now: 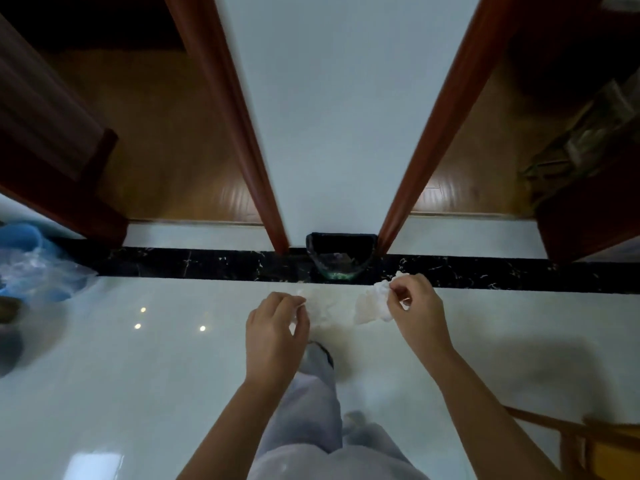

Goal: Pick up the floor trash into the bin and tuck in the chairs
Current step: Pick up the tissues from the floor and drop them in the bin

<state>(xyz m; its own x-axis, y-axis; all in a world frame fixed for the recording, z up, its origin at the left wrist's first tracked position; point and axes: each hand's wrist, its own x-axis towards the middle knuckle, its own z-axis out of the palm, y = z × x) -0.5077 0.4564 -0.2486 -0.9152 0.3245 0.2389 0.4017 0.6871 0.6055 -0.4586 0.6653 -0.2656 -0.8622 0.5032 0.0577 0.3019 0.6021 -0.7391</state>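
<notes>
My left hand [277, 323] pinches a crumpled white tissue [320, 311] in front of me. My right hand [415, 306] pinches a second crumpled white tissue [372, 304]. Both are held above the glossy white floor. A small black bin [341, 254] with a dark liner stands against the white wall ahead, just beyond the two tissues, with some scraps inside. Part of a wooden chair [588, 441] shows at the bottom right.
Red-brown door frames [242, 140] flank the white wall on both sides, with wooden floors behind. A black marble strip [173, 263] crosses the floor. A blue stool and a plastic bag [31, 265] sit at the left. My leg and shoe [318, 355] are below my hands.
</notes>
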